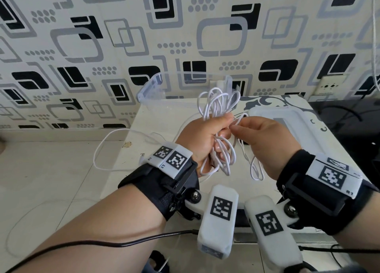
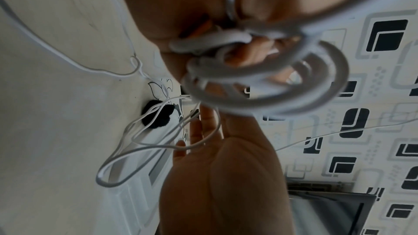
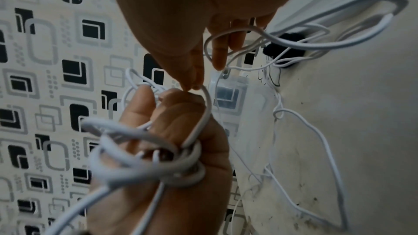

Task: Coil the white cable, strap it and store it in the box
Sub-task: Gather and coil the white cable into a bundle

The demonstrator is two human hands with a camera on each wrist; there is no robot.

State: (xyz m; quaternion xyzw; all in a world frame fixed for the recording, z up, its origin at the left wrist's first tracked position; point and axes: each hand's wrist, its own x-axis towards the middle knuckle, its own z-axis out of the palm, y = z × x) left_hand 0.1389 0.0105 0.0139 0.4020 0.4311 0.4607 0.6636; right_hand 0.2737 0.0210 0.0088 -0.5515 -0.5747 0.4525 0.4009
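Observation:
My left hand (image 1: 205, 137) grips a bundle of white cable loops (image 1: 218, 106) in its fist, above the small table. The loops stick out above and below the fist. My right hand (image 1: 242, 126) pinches one loose strand of the cable between thumb and forefinger, right beside the left thumb; the right wrist view shows this pinch at the fingertips (image 3: 194, 85). The rest of the cable (image 1: 107, 143) trails over the table's left edge, and its plug (image 1: 141, 155) lies near that edge. The clear box (image 1: 164, 83) stands open behind the hands. A black strap (image 3: 282, 49) lies on the table.
The box's clear lid (image 1: 287, 124) lies on the table (image 1: 127, 170) to the right of my hands. A patterned wall with a socket plate (image 1: 329, 87) is close behind. A black cord (image 1: 102, 242) runs under my left forearm. A dark surface (image 1: 349, 128) adjoins the table's right side.

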